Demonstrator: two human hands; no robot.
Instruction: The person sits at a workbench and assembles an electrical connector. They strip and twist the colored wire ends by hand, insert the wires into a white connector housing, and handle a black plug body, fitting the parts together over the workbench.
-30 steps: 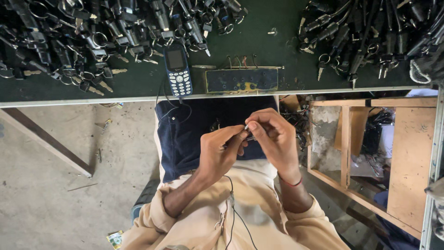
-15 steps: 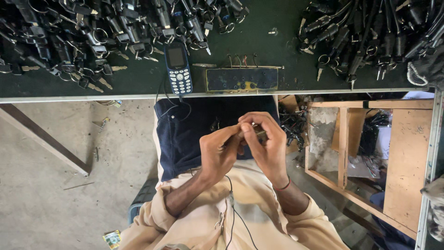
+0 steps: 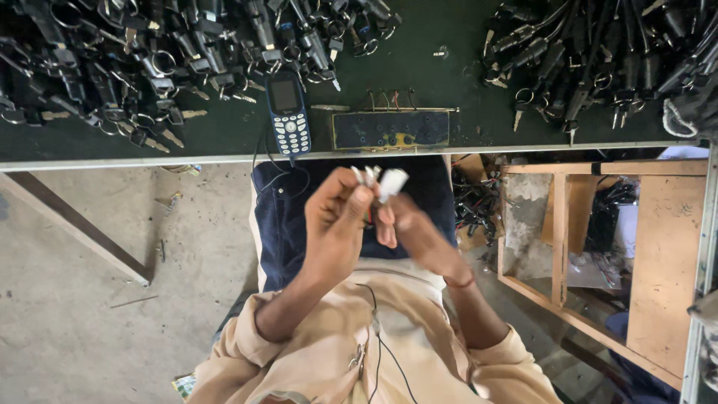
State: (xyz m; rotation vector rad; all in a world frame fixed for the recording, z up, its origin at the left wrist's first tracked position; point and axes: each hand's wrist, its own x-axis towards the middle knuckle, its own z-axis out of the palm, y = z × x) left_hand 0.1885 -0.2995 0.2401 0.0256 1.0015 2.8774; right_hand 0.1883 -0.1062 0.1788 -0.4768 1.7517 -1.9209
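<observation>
While the beige sleeves fill the near edge of the view, the two hands meet over the lap, just short of the table's front edge. The left hand [image 3: 338,224] is curled, its fingertips pinching a small white plastic connector [image 3: 390,182] with thin pale wire ends sticking up beside it. The right hand [image 3: 419,236] is blurred; its fingers close in against the same piece from the other side, touching the left hand's fingers, though how firmly it grips cannot be told. The connector sits raised above both hands, in front of the dark blue trousers [image 3: 288,217]. A thin black cord [image 3: 381,352] runs down the shirt front.

Beyond the hands lies the dark green table [image 3: 224,138]. Near its front edge rests a blue keypad phone [image 3: 289,112], and just to its right a flat dark board [image 3: 390,129] with small wire loops. Farther back, a heap of black ignition locks with keys [image 3: 149,60] covers the left part, and a second heap [image 3: 598,60] the right. Beside the person's right stands a wooden shelf unit [image 3: 666,254] on the concrete floor [image 3: 82,299].
</observation>
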